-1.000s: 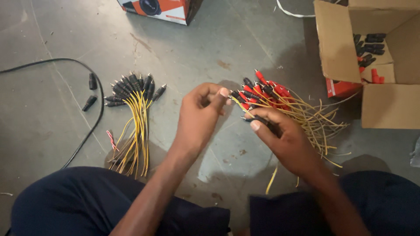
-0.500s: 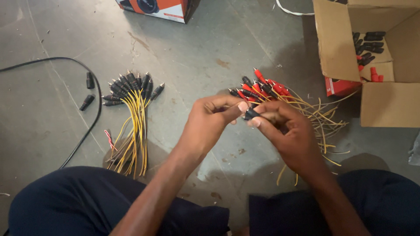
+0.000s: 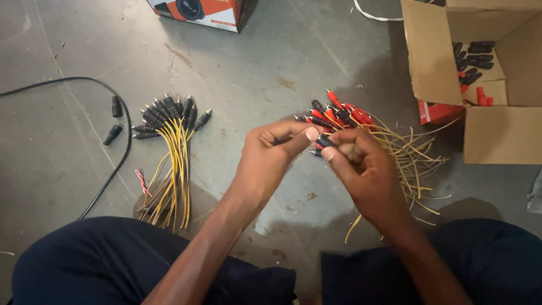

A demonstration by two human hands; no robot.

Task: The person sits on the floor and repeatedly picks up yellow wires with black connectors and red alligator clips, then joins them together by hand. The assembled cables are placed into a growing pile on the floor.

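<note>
Hands [image 3: 271, 152] [image 3: 361, 169] pinch black plug [image 3: 323, 141]; bare floor [image 3: 254, 73] ahead.

Both forearms are extended forward from the bottom edge of the view and are brought together over the middle. The bare left hand [image 3: 271, 155] is held with the palm turned inward, the wrist slightly bent, and the thumb and forefinger are pinched together at their tips. The bare right hand [image 3: 364, 172] is curled into a loose fist, with the thumb pressed against the bent forefinger. The fingertips of the two hands are met just beside each other. Both knees, clad in dark blue cloth, are seen below.
</note>
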